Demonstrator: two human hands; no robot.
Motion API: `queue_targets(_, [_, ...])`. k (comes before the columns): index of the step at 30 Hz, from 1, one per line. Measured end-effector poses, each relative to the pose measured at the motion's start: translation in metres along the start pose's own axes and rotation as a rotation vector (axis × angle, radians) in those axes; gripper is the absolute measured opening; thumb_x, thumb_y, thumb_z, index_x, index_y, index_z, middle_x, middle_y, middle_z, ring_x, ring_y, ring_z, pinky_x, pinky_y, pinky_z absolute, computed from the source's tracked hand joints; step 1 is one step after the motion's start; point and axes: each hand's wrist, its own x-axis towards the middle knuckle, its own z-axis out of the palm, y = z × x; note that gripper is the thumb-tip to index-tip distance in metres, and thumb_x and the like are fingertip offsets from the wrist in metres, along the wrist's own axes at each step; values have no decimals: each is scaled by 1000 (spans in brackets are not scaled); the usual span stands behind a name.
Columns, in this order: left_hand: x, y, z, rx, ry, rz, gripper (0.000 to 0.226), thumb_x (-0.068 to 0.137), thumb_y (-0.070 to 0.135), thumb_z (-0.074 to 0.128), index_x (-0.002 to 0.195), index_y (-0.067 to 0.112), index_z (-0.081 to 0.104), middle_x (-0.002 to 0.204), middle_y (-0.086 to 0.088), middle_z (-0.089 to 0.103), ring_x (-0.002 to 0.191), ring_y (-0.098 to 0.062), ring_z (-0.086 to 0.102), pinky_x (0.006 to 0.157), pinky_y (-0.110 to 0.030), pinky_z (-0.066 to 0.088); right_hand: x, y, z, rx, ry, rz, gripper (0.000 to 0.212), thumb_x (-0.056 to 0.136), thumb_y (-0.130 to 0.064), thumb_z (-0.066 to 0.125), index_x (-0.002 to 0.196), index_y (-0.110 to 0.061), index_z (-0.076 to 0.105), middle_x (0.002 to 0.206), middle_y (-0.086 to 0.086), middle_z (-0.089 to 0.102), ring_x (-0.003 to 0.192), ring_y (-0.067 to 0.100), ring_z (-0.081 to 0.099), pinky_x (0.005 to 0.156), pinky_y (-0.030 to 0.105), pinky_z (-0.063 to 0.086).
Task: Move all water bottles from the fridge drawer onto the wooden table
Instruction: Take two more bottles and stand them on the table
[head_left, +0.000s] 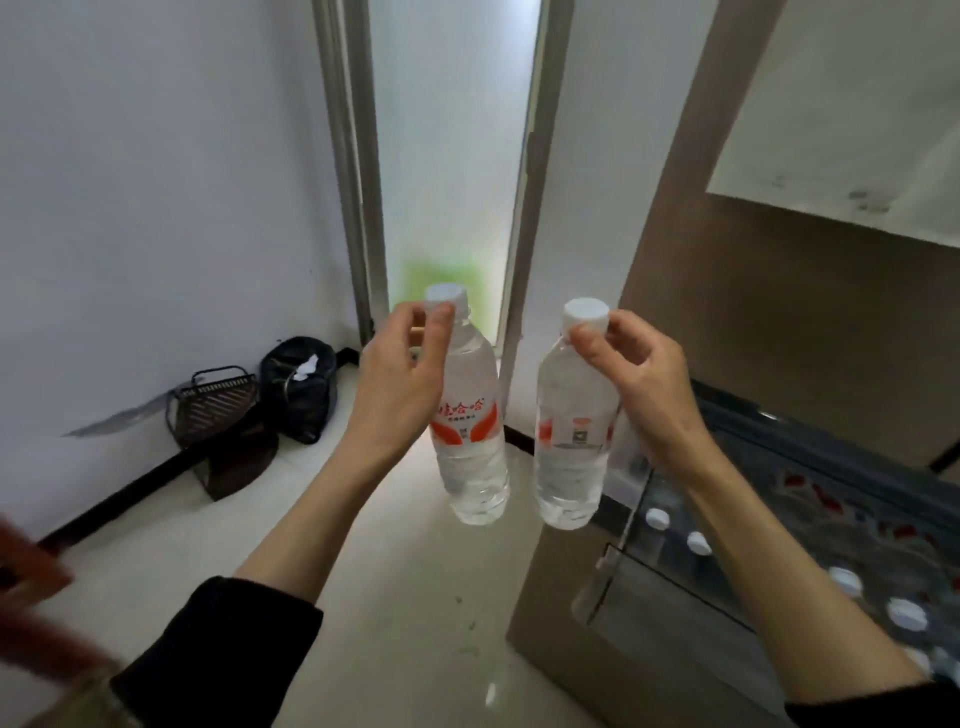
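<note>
- Here, at the far lower left edge, a blurred reddish-brown wooden shape (31, 587) cuts into view; what it is cannot be told.
- Against the white wall on the left, a dark slatted basket (215, 410) stands on the pale floor (415, 649), with a black bag (298, 387) just beside it to the right.
- The left hand (397, 384) is raised in front of the body, a black sleeve (218, 660) pushed back on the forearm. Its fingers (439, 332) are closed around the neck of the left water bottle (470, 431), just below the white cap.
- That bottle hangs upright in the air over the floor, clear, with an orange-red label around its middle.
- Behind the two bottles, a tall frosted glass door (452, 156) in a pale frame lets in light, with a green blur low down.
- The right water bottle (571, 441) hangs just beside the first, not touching it, also upright, clear, white-capped and red-labelled.
- The right hand (639, 379) pinches this bottle at the neck and cap; its fingers (589, 338) are closed on it.
- To the right stands a brown fridge (753, 338), with its drawer (779, 571) pulled open at the lower right.
- Inside the drawer, several more bottles (906, 613) stand upright, seen as white caps through the clear front wall.
</note>
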Motion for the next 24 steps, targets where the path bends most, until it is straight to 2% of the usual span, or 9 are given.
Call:
queue_targets(3, [-5,-31,-80,48,63,-63,30,94,42,38,92,17,54,79,16,55,73,4,54,66,-9,43,-2,-11,83,69,-74,29,14,78,-40,60,84,-28,63,91,-2,66,93,16,61,85,30,47])
queue_targets(5, [-12,-53,-133,107,98,-108,32,92,45,37,91,18,54,79,15,56,76,1,56,70,-21,47,-3,-15,139,125,-117,59,15,84,-29,62,83,-14,65,86,9,67,84,13,58,79,31,46])
queue_targets(6, [-16,-65,-159,143,116,-128,32,92,45,37,90,18,54,79,14,56,76,-1,56,68,-19,47,-4,-16,167,158,-141,78,18,86,-25,61,83,-8,64,82,12,65,78,11,56,75,30,45])
queue_targets(8, [-23,-85,-207,211,149,-156,31,92,44,38,91,17,54,82,10,58,76,-5,56,63,-15,45,-6,-24,222,253,-186,116,15,86,-22,59,82,-9,65,76,2,64,71,5,57,68,23,46])
queue_targets(10, [-32,-103,-254,266,186,-192,28,93,43,38,93,19,52,91,5,58,83,-9,56,68,-21,46,-8,-31,276,327,-254,150,11,86,-23,59,82,-15,66,77,-4,66,69,3,59,65,18,48])
queue_targets(14, [-47,-135,-339,304,280,-303,31,93,41,37,103,16,54,104,1,59,97,-13,56,78,-28,45,-9,-44,376,344,-442,129,10,84,-25,61,81,-18,68,81,-2,68,76,7,59,67,18,47])
queue_targets(18, [-55,-170,-412,328,386,-401,36,93,43,35,109,16,53,111,-4,59,103,-18,58,85,-36,50,-3,-55,466,321,-602,92,11,84,-25,62,91,-19,67,85,-6,69,76,-1,62,66,13,47])
queue_targets(21, [-53,-201,-464,353,418,-468,33,91,48,34,105,22,50,108,1,58,102,-17,57,86,-37,51,8,-58,532,295,-688,72,10,84,-26,62,93,-23,67,92,-3,71,87,7,65,75,22,49])
queue_targets(24, [-46,-235,-517,418,458,-527,40,90,50,33,111,20,51,110,1,59,102,-16,57,84,-33,49,22,-59,600,244,-775,-8,17,84,-30,62,99,-24,67,101,-2,70,99,15,64,87,32,50])
